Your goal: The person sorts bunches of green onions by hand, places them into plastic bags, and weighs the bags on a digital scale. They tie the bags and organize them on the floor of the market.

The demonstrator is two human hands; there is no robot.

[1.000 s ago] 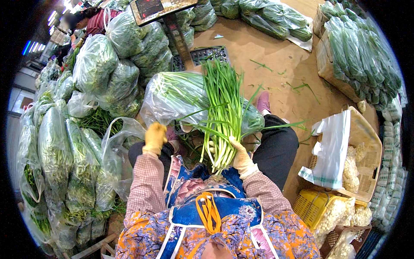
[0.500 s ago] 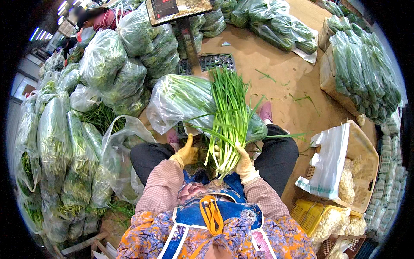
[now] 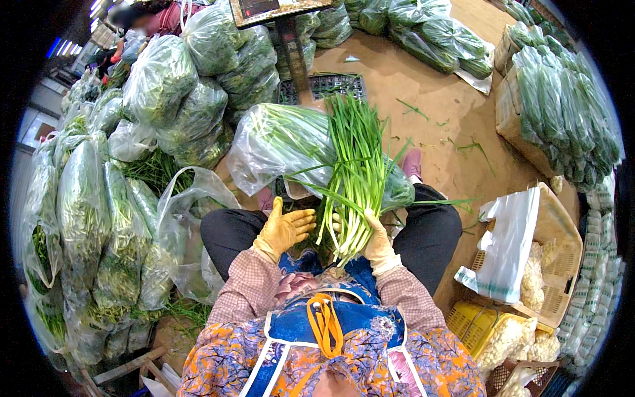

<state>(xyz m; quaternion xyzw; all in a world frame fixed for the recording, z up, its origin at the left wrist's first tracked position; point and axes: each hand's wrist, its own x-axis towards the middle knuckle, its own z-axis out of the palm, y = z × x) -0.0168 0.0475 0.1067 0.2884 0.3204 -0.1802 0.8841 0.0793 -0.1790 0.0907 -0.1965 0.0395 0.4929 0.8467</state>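
My right hand [image 3: 377,243], in a pale yellow glove, is closed round the pale stalk ends of a bunch of garlic chives [image 3: 357,172]. Their long green leaves point away from me, over a clear plastic bag of greens [image 3: 284,140] that lies between my feet. A few loose leaves stick out sideways from the bunch. Left of the stalks, my left hand [image 3: 286,228] is open in a yellow glove, fingers stretched toward the bunch but apart from it, holding nothing.
Filled plastic bags of greens [image 3: 84,218] crowd the left side, beside an open clear bag [image 3: 198,225]. Ahead stands a platform scale [image 3: 291,53]. At right are stacked bagged greens [image 3: 562,112], a tan crate [image 3: 559,264] and a yellow basket [image 3: 473,324]. Another person [image 3: 159,16] is far left.
My left hand has opened out from a thumb-up, curled pose, its fingers now extending toward the stalks. My right hand keeps its hold on the chives, nearly unmoved. The view has shifted slightly.
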